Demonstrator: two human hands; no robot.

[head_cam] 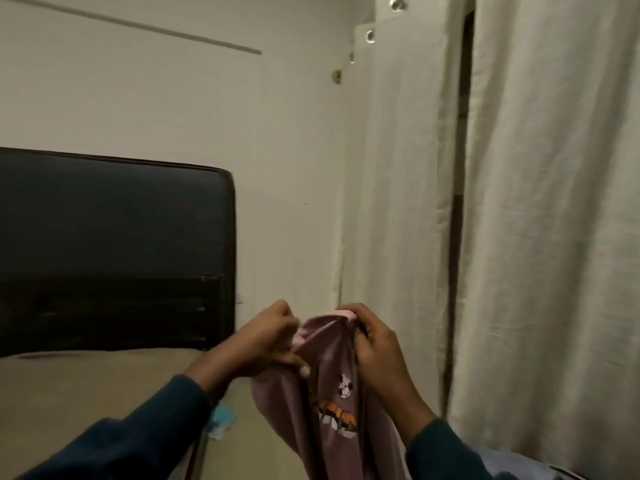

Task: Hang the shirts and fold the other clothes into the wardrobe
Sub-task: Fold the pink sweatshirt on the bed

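Observation:
I hold a mauve-pink shirt (332, 403) with a football print in front of me, low in the middle of the head view. My left hand (268, 341) grips the shirt's top edge on the left, thumb over the cloth. My right hand (372, 336) pinches the collar on the right, where a lighter pink band shows. The rest of the shirt hangs down between my forearms and out of the bottom of the frame. No hanger or wardrobe is visible.
A bed (86, 386) with a tan sheet and a dark headboard (110, 244) lies at the left. A small blue item (223, 415) lies on the sheet. Cream curtains (540, 220) hang at the right. Blue cloth (512, 465) sits at the bottom right.

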